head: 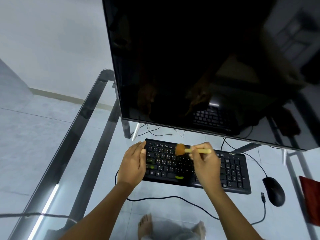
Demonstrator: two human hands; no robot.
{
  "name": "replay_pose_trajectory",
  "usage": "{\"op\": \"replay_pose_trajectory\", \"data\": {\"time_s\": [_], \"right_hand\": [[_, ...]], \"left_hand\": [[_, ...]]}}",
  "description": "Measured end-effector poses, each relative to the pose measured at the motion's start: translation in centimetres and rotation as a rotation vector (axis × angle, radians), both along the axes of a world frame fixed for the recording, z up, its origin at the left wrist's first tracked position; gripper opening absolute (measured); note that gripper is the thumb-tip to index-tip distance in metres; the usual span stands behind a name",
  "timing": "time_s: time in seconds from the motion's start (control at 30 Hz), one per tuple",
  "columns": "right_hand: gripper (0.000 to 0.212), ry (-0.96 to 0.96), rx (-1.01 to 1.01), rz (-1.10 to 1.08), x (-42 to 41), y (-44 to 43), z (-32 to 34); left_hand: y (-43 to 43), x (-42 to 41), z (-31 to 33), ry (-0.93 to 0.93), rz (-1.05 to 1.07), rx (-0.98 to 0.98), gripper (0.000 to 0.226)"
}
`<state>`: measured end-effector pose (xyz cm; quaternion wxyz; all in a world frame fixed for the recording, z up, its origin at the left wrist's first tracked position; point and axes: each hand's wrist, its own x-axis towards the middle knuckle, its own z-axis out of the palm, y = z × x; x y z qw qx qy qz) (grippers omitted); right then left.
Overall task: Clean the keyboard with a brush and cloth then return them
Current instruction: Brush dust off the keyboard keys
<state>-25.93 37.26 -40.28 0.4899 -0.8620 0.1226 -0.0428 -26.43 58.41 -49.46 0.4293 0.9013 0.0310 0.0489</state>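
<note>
A black keyboard (232, 172) lies on a glass desk in front of a dark monitor. My right hand (205, 164) is shut on a brush (199, 150) with a pale yellow handle; its orange-brown bristles, blurred, touch the upper rows of keys left of centre. My left hand (133, 161) rests with fingers together against the keyboard's left end, thumb on its corner keys. A red cloth (310, 200) lies at the desk's right edge, partly cut off by the frame.
A black mouse (274, 191) sits right of the keyboard, its cable looping along the desk front. The large monitor (199, 66) stands close behind the keyboard. The glass desk (97, 135) has a dark metal frame. Bare feet show through the glass below.
</note>
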Motion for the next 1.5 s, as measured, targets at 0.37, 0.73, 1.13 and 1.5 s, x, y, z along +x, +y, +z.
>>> {"op": "replay_pose_trajectory", "data": {"time_s": [0.37, 0.73, 1.13, 1.5], "right_hand": [[0.018, 0.102, 0.076, 0.328, -4.4, 3.4, -0.2], [0.013, 0.098, -0.043, 0.127, -1.3, -0.2, 0.4], [0.009, 0.165, -0.011, 0.402, 2.9, 4.5, 1.2], [0.013, -0.04, -0.14, 0.22, 1.7, 0.8, 0.6]], "left_hand": [[-0.1, 0.1, 0.0, -0.001, -0.002, 0.023, 0.055], [0.0, 0.2, 0.2, 0.014, -0.011, 0.029, 0.054], [0.0, 0.2, 0.2, -0.012, -0.019, 0.054, 0.053], [-0.1, 0.1, 0.4, 0.012, -0.012, 0.036, 0.055]]}}
